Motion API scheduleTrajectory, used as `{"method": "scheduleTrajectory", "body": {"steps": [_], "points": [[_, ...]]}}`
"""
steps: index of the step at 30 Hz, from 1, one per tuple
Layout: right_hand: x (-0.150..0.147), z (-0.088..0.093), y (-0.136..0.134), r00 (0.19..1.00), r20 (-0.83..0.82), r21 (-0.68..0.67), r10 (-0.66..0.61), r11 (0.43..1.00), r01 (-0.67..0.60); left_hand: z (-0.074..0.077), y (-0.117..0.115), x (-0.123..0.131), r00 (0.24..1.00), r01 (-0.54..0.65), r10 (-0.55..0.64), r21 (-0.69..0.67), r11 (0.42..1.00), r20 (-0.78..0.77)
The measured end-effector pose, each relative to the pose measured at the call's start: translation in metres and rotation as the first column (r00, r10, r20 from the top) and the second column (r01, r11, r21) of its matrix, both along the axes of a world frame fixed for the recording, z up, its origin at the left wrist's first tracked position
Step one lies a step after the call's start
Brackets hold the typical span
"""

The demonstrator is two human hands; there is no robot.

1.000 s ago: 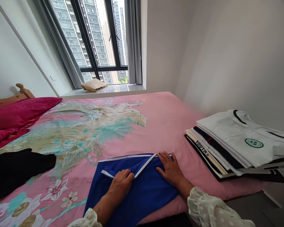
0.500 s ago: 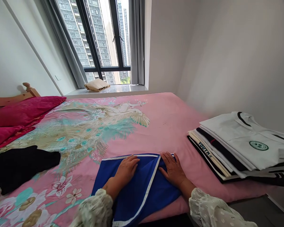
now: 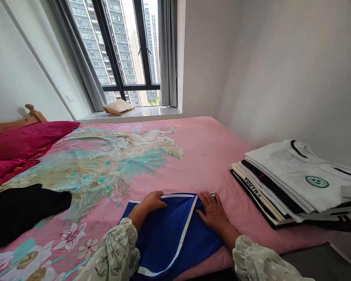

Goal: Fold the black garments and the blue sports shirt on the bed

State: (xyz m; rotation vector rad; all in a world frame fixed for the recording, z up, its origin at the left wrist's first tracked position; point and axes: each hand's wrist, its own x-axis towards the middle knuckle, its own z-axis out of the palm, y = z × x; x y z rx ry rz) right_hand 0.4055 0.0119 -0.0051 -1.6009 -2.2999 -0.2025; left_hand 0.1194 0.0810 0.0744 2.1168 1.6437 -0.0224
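Observation:
A blue garment with white trim (image 3: 166,230) lies folded at the near edge of the bed; a white band curves down across it, and its exact kind is not clear. My left hand (image 3: 152,202) grips its far edge towards the left, with the fingers curled over the border and the cloth slightly lifted there. At the far right corner, my right hand (image 3: 213,212) rests flat on the fabric, fingers stretched forward and thumb apart.
Folded shirts (image 3: 298,183) are stacked on the bed to the right, a white one on top. Black clothing (image 3: 26,212) lies at the left. Red pillows (image 3: 29,138) sit by the wooden headboard (image 3: 14,127). A beige folded cloth (image 3: 118,107) is on the windowsill (image 3: 152,112).
My left hand has moved from lying on the blue garment up to its far edge and closed on it, rumpling the left side. The right hand stays nearly in place.

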Motion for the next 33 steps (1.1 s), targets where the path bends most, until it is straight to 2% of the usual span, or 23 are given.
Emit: {"method": "scheduleTrajectory", "body": {"steps": [5, 11, 14, 16, 18, 20, 22, 24, 26, 28, 30, 32, 33], "points": [[0.0, 0.004, 0.0, 1.0, -0.004, -0.01, -0.002, 1.0, 0.002, 0.0, 0.007, -0.015, 1.0, 0.013, -0.015, -0.075, 0.997, -0.026], [0.0, 0.002, 0.001, 1.0, -0.019, -0.026, -0.007, 1.0, 0.006, 0.014, 0.021, -0.066, 0.979, -0.063, 0.045, -0.081, 0.995, -0.198], [-0.001, 0.001, 0.001, 1.0, -0.025, -0.025, -0.009, 1.0, 0.008, 0.022, 0.018, -0.084, 0.965, -0.101, 0.09, -0.031, 0.994, -0.244], [0.0, 0.001, 0.001, 1.0, -0.026, -0.024, -0.01, 1.0, 0.009, 0.027, 0.008, -0.081, 0.964, -0.112, 0.123, 0.061, 0.992, -0.236], [0.0, 0.001, 0.002, 1.0, -0.028, -0.023, -0.012, 1.0, 0.012, 0.03, -0.012, -0.065, 0.972, -0.099, 0.129, 0.158, 0.982, -0.194], [0.0, 0.001, 0.001, 0.999, -0.033, -0.016, -0.012, 1.0, 0.012, 0.032, -0.045, -0.041, 0.991, -0.033, 0.06, 0.213, 0.976, -0.118], [0.0, 0.0, 0.001, 0.999, -0.044, 0.003, -0.014, 1.0, 0.015, 0.028, -0.089, -0.019, 0.994, 0.108, -0.108, 0.23, 0.967, -0.013], [0.001, -0.001, 0.0, 0.997, -0.067, 0.031, -0.027, 0.999, 0.029, 0.019, -0.135, -0.007, 0.96, 0.26, -0.277, 0.232, 0.937, 0.041], [0.003, -0.003, -0.001, 0.992, -0.114, 0.063, -0.056, 0.996, 0.064, 0.006, -0.173, -0.009, 0.94, 0.319, -0.337, 0.21, 0.924, 0.054], [0.006, -0.005, -0.001, 0.978, -0.185, 0.088, -0.096, 0.99, 0.113, -0.006, -0.194, -0.024, 0.964, 0.229, -0.251, 0.195, 0.954, 0.092], [0.011, -0.006, -0.001, 0.945, -0.267, 0.059, -0.188, 0.976, 0.21, -0.011, -0.196, -0.048, 0.983, 0.02, -0.052, 0.18, 0.983, 0.177], [0.015, -0.005, -0.001, 0.889, -0.324, -0.015, -0.324, 0.941, 0.338, -0.005, -0.184, -0.074, 0.942, -0.257, 0.199, 0.201, 0.945, 0.268], [0.017, -0.004, -0.001, 0.854, -0.338, -0.055, -0.395, 0.915, 0.401, 0.001, -0.175, -0.087, 0.901, -0.385, 0.308, 0.236, 0.892, 0.306]]}}
